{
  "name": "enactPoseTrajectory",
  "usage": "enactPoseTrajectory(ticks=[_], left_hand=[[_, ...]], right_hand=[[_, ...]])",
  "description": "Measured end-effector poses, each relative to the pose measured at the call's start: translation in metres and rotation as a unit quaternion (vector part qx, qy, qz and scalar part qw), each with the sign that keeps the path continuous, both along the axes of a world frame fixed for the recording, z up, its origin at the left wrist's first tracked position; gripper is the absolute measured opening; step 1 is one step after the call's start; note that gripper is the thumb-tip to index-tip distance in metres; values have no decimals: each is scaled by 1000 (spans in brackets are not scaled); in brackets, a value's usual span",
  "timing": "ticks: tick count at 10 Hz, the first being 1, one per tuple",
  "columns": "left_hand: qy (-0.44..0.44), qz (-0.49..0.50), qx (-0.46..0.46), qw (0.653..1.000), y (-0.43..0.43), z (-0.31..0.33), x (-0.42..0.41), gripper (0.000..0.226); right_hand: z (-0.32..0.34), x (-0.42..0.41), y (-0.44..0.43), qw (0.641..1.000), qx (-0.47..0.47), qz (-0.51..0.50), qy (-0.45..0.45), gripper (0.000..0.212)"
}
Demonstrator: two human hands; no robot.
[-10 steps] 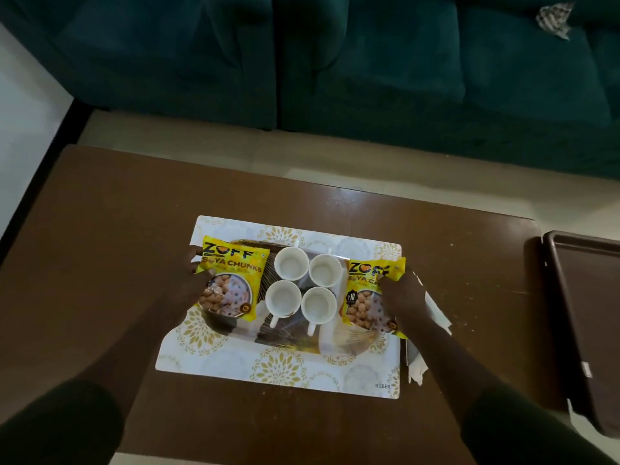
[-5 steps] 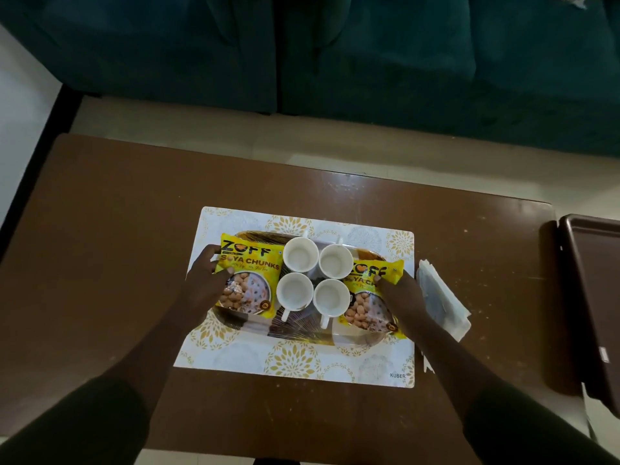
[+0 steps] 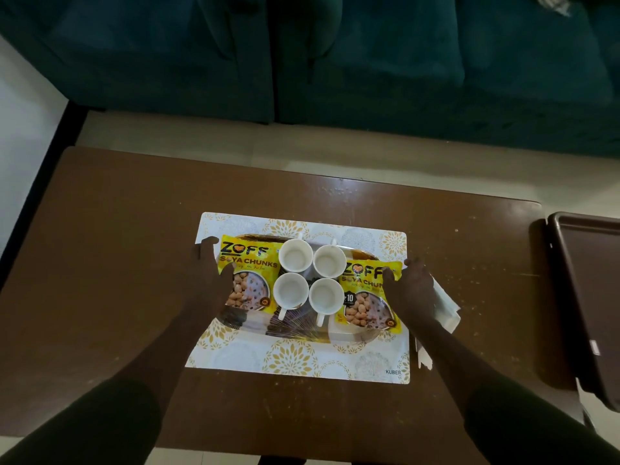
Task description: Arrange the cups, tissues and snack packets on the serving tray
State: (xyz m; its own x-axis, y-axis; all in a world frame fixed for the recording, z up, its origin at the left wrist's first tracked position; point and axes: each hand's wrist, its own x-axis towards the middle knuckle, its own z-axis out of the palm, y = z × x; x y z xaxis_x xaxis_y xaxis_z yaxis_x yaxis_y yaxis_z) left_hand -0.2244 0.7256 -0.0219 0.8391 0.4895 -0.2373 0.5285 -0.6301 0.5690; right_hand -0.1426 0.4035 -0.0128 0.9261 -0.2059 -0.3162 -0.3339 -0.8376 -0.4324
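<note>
While each hand (image 3: pixel 209 273) (image 3: pixel 414 285) grips a snack packet (image 3: pixel 248 276) (image 3: pixel 370 297), four empty cups (image 3: pixel 310 276) sit on the tray (image 3: pixel 295 328).

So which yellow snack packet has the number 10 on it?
The right-hand packet, under the right hand. A black badge with 10 sits by its picture. The left packet shows none, though the left hand hides part.
</note>
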Motion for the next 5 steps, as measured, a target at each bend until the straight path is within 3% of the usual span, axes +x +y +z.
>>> enactPoseTrajectory(ticks=[3, 5], left_hand=[[-25, -45, 52, 997, -23, 32, -5, 47], [-32, -68, 60, 995, -37, 90, 3, 52]], right_hand=[[38, -2, 0, 993, 54, 66, -76, 36], [97, 2, -1, 985, 50, 134, -99, 30]])
